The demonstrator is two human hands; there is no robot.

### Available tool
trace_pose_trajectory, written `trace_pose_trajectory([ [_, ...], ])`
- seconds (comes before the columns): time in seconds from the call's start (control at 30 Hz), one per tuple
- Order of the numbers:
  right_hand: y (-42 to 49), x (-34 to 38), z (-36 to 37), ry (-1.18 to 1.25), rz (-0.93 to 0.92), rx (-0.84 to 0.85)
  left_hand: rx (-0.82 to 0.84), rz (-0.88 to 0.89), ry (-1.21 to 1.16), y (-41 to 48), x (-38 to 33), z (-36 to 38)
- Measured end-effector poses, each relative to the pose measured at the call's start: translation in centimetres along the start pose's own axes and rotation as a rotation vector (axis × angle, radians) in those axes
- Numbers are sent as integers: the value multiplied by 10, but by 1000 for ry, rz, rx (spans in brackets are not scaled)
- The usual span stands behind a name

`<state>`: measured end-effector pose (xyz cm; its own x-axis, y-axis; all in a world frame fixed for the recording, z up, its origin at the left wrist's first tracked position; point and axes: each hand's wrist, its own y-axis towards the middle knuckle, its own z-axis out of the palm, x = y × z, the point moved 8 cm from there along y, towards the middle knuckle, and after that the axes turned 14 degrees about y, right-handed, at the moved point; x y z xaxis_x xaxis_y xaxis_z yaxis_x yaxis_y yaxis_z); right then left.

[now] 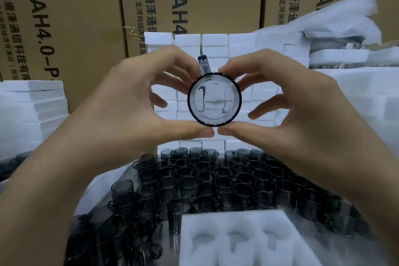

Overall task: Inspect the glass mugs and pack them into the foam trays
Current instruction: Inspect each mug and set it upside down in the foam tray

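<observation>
- Pinching one mug [214, 101] between left hand [133, 101] and right hand [291, 103], thumbs under, fingers curled over top
- Holding it high above the bench, handle up
- Facing foam tray [237, 222] at the bench's near edge, other mugs [216, 179] just behind it

The only view comes from a wide-angle camera worn on the person's head, facing forward and slightly down. It sits very near: the left hand [138, 103] and right hand [289, 103] fill mid-frame, holding a glass mug [214, 101] end-on to the lens. A foam tray [237, 220] meets the bottom edge, and cardboard cartons [64, 17] span the top.
</observation>
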<state>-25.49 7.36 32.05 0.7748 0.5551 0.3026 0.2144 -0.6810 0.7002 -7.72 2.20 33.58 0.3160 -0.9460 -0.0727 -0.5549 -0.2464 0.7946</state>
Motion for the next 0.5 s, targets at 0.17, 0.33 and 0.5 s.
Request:
trace_pose_trajectory([
  [0.17,-20,34,-11,29,-147,-186,40,-45,23,1,-2,8],
  [0.33,-22,35,-6,23,-77,-128,105,-69,58,0,-1,9],
  [0.5,-5,26,0,131,13,-33,142,-80,90,-4,-2,4],
])
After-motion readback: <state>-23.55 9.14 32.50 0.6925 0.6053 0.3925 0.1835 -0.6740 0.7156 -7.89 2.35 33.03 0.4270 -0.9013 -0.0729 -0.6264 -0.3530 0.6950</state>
